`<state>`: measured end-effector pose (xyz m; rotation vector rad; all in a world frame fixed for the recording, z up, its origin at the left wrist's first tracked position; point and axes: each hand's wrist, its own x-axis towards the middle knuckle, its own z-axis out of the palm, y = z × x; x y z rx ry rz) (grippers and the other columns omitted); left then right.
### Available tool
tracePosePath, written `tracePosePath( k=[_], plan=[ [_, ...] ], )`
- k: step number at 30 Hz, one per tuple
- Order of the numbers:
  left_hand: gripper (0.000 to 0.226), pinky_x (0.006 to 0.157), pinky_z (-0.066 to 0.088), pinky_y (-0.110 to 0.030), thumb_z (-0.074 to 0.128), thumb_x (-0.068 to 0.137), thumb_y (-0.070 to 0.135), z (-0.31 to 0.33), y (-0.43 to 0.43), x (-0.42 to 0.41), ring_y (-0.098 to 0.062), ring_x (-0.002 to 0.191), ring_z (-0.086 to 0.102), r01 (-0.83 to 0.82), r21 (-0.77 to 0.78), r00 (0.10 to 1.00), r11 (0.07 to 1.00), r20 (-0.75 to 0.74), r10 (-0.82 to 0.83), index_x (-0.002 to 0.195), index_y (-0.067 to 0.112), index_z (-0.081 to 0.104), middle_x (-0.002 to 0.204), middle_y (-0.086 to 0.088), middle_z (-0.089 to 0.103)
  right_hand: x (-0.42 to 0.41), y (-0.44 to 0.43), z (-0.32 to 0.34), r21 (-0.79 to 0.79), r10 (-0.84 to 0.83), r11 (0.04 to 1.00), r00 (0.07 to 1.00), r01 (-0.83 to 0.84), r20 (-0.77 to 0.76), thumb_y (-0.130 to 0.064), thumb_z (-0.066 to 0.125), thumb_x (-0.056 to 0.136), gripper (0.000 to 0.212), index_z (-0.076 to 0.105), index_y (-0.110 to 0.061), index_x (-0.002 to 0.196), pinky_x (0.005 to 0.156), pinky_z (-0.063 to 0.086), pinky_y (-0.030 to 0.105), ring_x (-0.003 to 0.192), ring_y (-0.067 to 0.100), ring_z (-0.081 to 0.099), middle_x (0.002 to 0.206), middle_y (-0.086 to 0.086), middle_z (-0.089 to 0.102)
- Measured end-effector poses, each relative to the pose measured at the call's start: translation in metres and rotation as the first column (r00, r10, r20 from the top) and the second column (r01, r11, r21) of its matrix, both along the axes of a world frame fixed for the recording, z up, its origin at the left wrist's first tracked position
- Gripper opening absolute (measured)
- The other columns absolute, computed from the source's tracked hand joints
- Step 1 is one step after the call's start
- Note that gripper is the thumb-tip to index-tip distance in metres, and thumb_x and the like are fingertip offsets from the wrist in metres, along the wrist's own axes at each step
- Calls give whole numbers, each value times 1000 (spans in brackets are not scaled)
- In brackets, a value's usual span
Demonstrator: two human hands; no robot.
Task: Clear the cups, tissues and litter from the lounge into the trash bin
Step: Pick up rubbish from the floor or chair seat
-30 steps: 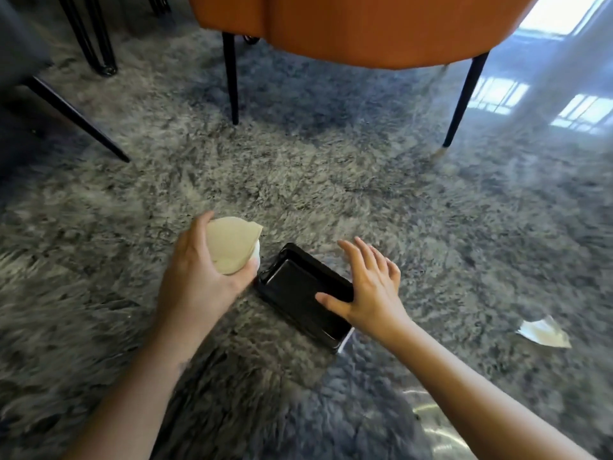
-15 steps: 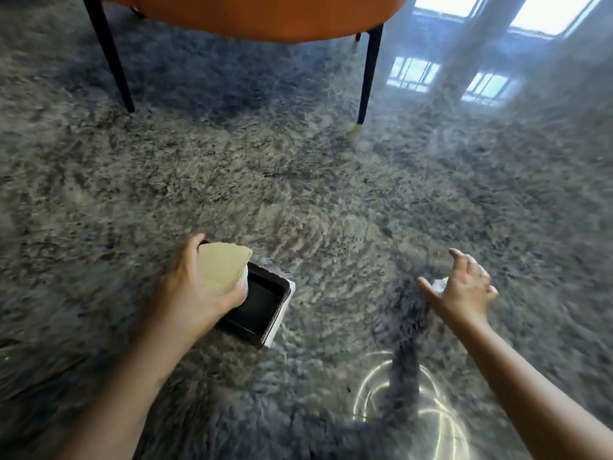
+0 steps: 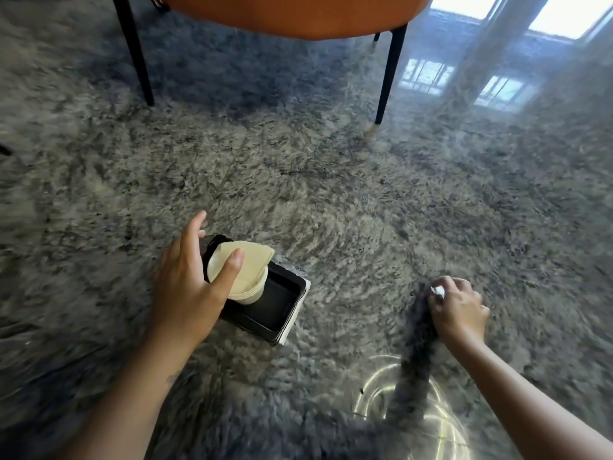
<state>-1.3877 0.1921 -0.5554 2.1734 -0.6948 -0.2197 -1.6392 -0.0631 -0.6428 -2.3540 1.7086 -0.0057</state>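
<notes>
My left hand [image 3: 189, 287] grips a white paper cup [image 3: 247, 285] stuffed with a pale folded tissue [image 3: 245, 260], holding it over a black plastic tray [image 3: 278, 307] that lies on the grey shag rug. To the right, my right hand [image 3: 459, 310] is curled low on the rug, pinching a small white scrap of litter [image 3: 438, 290]; only a corner of the scrap shows between the fingers.
An orange chair [image 3: 298, 11] on thin black legs [image 3: 388, 74] stands at the far edge of the rug [image 3: 331, 180]. Glossy floor [image 3: 481, 78] reflecting windows lies at the upper right. A bright ring of light [image 3: 414, 406] falls on the rug near me.
My right hand left the black tray, swung right and closed on the white scrap. The left hand kept its hold on the cup and moved it over the tray. The view shifted right.
</notes>
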Motion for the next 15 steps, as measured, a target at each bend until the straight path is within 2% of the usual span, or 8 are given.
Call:
tracePosePath(
  k=[3, 6, 8, 10, 11, 13, 15],
  plan=[
    [78, 97, 29, -32, 35, 72, 64, 4, 5, 0, -15, 122, 40, -5, -7, 1000, 1000, 22, 5, 139, 24, 33, 134, -4, 46, 21, 19, 12, -78, 188, 981, 965, -176, 184, -18, 60, 88, 17, 67, -11, 101, 82, 34, 42, 100, 36, 53, 114, 12, 61],
    [76, 100, 32, -37, 36, 73, 63, 6, 12, 2, -15, 121, 41, -17, -4, 999, 1000, 33, 17, 137, 23, 36, 131, -3, 48, 60, 48, 35, -198, 473, 881, 828, -431, 302, -12, 68, 82, 2, 69, -11, 84, 71, 35, 38, 80, 32, 58, 86, 6, 67],
    [75, 103, 33, -42, 36, 73, 63, 7, 17, 2, -16, 121, 42, -25, 9, 999, 1000, 42, 25, 136, 21, 37, 131, -4, 48, 87, 70, 51, -210, 596, 801, 719, -560, 357, -15, 68, 82, 8, 64, -13, 76, 66, 28, 30, 69, 25, 55, 70, 0, 63],
    [75, 103, 35, -44, 36, 74, 62, 7, 22, 3, -18, 123, 43, -23, 29, 998, 999, 58, 22, 136, 19, 38, 132, -5, 48, 109, 89, 61, -144, 616, 767, 653, -626, 440, -17, 68, 82, 7, 62, -13, 82, 63, 26, 24, 64, 16, 52, 65, -3, 61],
    [75, 102, 35, -45, 36, 74, 62, 7, 25, 3, -18, 123, 43, -24, 39, 998, 999, 66, 22, 136, 19, 38, 133, -5, 48, 117, 97, 63, -93, 594, 768, 651, -633, 473, -18, 69, 81, 10, 62, -13, 86, 60, 27, 20, 60, 13, 50, 61, -6, 60],
    [76, 103, 35, -45, 35, 74, 63, 4, 33, 5, -19, 124, 42, -31, 63, 998, 998, 63, 27, 137, 19, 38, 135, -4, 46, 127, 110, 60, 20, 520, 792, 692, -610, 501, -20, 69, 80, 12, 61, -16, 88, 55, 29, 20, 55, 13, 46, 53, -13, 51],
    [78, 104, 34, -44, 34, 74, 65, 0, 40, 7, -19, 126, 41, -42, 92, 998, 995, 53, 37, 137, 19, 38, 136, -4, 45, 132, 116, 53, 91, 487, 801, 731, -592, 478, -22, 67, 82, 9, 59, -20, 85, 57, 32, 24, 60, 13, 48, 57, -14, 50]
  ],
)
